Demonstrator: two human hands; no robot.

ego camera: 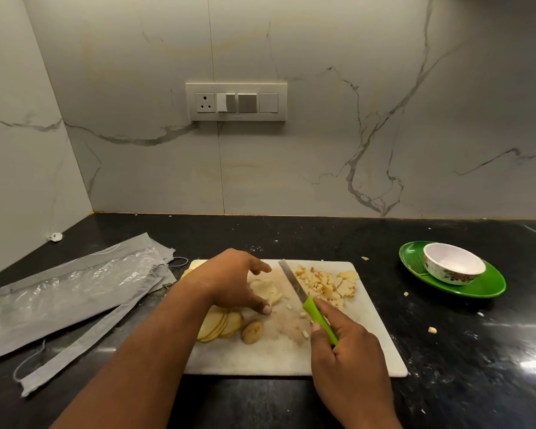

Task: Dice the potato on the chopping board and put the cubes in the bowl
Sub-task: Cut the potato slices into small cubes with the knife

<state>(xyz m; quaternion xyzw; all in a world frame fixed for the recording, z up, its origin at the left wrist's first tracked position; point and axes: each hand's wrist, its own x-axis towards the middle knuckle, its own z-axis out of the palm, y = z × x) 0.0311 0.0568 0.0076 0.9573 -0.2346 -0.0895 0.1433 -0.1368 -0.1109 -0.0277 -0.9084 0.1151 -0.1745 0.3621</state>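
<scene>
Slices [265,292] sit mid chopping board [365,348], pinned under my left hand [229,280], fingers curled over them to stop sliding. My right hand [347,345] grips the knife [304,297] alongside them. Cubes [325,284] wait beyond the blade; the bowl [454,263] stands well right.

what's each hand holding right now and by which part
The right hand grips the knife by its green handle. The left hand holds a stack of potato slices on the board, fingers curled over it.

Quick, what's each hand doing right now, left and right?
Left hand: fingers curled over a small stack of pale potato slices, holding it on the white chopping board.
Right hand: gripping the green-handled knife.
</scene>
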